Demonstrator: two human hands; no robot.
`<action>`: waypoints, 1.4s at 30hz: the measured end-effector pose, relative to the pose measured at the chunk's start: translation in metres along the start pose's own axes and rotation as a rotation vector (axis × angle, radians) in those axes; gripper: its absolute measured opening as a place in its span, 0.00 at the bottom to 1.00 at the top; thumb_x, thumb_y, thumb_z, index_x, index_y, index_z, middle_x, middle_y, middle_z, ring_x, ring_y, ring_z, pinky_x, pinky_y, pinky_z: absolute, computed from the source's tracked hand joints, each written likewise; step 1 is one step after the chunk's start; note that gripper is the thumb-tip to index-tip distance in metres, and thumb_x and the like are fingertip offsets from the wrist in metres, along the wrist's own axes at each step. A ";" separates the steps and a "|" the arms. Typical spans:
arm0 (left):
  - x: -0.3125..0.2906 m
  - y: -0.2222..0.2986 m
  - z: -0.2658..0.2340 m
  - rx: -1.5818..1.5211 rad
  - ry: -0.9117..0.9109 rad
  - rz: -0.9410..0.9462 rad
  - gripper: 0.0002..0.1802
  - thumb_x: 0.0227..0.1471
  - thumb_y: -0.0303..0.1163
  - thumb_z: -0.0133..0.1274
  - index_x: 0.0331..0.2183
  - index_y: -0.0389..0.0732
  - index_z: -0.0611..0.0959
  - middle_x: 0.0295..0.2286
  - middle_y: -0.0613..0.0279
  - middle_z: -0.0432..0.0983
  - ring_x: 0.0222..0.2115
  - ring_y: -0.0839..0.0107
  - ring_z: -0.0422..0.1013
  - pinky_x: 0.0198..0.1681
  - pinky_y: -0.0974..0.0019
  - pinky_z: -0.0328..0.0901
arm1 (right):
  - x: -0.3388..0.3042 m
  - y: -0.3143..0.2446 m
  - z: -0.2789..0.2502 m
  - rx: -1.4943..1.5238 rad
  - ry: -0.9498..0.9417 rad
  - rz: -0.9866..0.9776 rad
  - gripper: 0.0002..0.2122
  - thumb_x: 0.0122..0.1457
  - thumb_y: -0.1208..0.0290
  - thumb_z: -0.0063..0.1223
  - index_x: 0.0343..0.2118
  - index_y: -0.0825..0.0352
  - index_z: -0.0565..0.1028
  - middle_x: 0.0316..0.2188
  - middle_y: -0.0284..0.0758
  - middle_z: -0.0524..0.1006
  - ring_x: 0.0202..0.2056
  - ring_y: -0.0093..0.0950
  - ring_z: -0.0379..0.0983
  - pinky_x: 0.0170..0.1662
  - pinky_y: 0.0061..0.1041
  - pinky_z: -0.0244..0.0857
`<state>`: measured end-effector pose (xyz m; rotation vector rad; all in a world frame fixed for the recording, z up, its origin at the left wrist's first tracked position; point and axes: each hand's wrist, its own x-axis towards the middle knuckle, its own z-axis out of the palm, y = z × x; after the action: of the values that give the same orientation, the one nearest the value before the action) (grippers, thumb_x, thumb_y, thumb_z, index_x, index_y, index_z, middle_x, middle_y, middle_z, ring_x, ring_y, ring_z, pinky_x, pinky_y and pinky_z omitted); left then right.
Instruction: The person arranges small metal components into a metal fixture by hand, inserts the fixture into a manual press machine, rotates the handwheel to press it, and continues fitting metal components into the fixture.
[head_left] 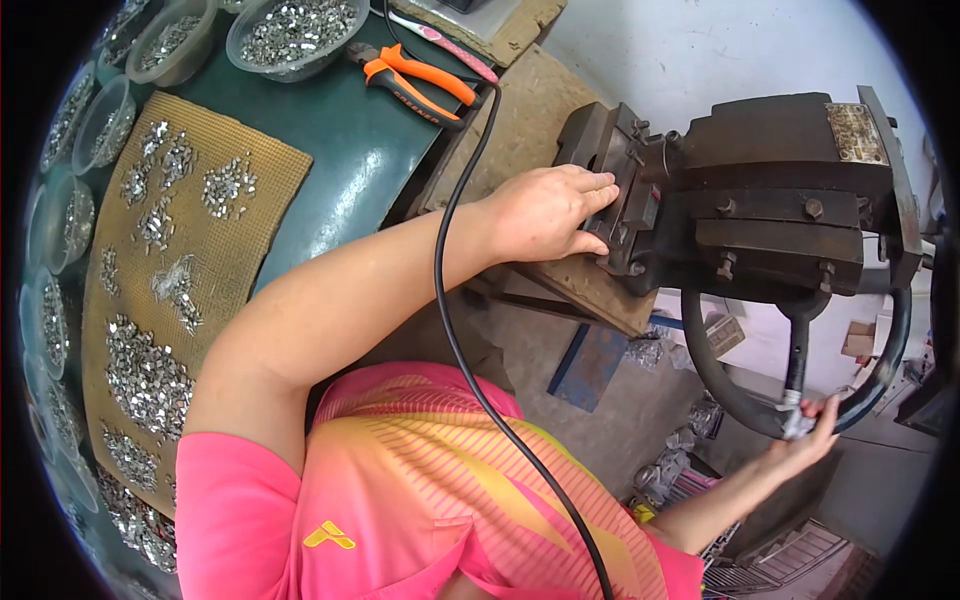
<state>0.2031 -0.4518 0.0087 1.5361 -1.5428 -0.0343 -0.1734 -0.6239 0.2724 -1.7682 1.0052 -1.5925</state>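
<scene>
A dark cast-metal press (pixel 770 185) with a handwheel (pixel 797 355) stood at 2 o'clock, on the edge of a wooden desk (pixel 600 290), as a worker in a pink-and-yellow shirt (pixel 420 480) kept a hand on each part. The left hand (pixel 545 210) lay against the clamp-like block at the press's near end, its fingers (pixel 597 182) held together and the thumb set apart below; whether they pinched anything could not be told. Toward 4 o'clock, the right hand (pixel 795 452) touched the wheel's rim at a white-wrapped spot (pixel 796 424), though how tightly its fingers closed could not be made out. A black cable (pixel 441 270) arced across the view from 12 to 5 o'clock, passing in front of the left forearm. On a green desk (pixel 350 170), orange-and-black pliers (pixel 410 98) lay near 11 o'clock, just beside a clear bowl (pixel 290 74) of small metal pieces. At 9 o'clock, more silvery pieces (pixel 145 375) sat in heaps on a tan textured mat (pixel 225 262), with further filled bowls (pixel 70 220) lining its outer side.
</scene>
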 end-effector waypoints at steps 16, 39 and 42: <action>-0.004 0.000 0.002 -0.002 0.014 0.014 0.39 0.53 0.49 0.66 0.57 0.32 0.77 0.58 0.45 0.74 0.56 0.50 0.72 0.61 0.55 0.67 | -0.060 0.049 0.020 0.222 0.212 -0.073 0.07 0.65 0.76 0.58 0.41 0.71 0.73 0.25 0.32 0.69 0.27 0.24 0.66 0.35 0.29 0.67; -0.100 0.041 -0.089 -0.030 0.121 -0.385 0.20 0.55 0.45 0.59 0.27 0.36 0.76 0.26 0.46 0.74 0.30 0.43 0.74 0.34 0.44 0.67 | -0.152 0.041 0.122 0.026 -0.587 -0.774 0.11 0.65 0.87 0.50 0.50 0.81 0.75 0.37 0.47 0.83 0.32 0.40 0.81 0.38 0.35 0.77; -0.133 0.069 -0.103 -0.030 0.160 -0.555 0.20 0.55 0.44 0.59 0.30 0.34 0.81 0.27 0.45 0.77 0.31 0.43 0.75 0.35 0.45 0.69 | -0.223 0.043 0.181 -0.007 -1.130 -0.524 0.11 0.59 0.84 0.60 0.46 0.74 0.80 0.29 0.44 0.83 0.29 0.36 0.82 0.33 0.35 0.74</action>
<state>0.1840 -0.2730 0.0336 1.8506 -0.9529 -0.2421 -0.0059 -0.4810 0.0833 -2.5296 -0.0038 -0.5361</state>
